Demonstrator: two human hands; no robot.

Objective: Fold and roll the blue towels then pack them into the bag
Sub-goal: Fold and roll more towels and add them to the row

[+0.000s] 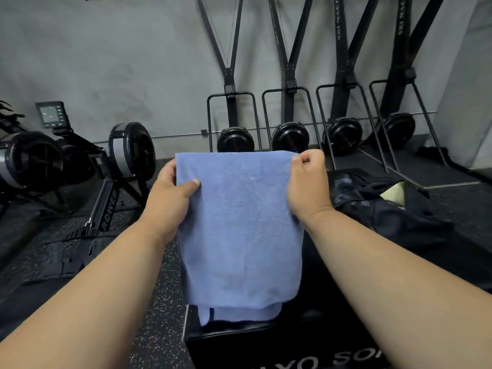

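Observation:
A blue towel (239, 230), folded over so two layers show at its bottom edge, hangs in the air in front of me. My left hand (170, 198) pinches its upper left edge, thumb on the front face. My right hand (308, 182) grips the upper right corner with curled fingers. The towel's lower end hangs down to a black padded box (266, 342) below. A dark open bag (386, 209) lies on that surface to the right, with something pale showing inside it.
Rowing machines (80, 166) stand at the left on the speckled rubber floor (157, 328). Several ski-type machines (290, 134) lean against the grey wall behind. The black box bears white lettering at its near edge.

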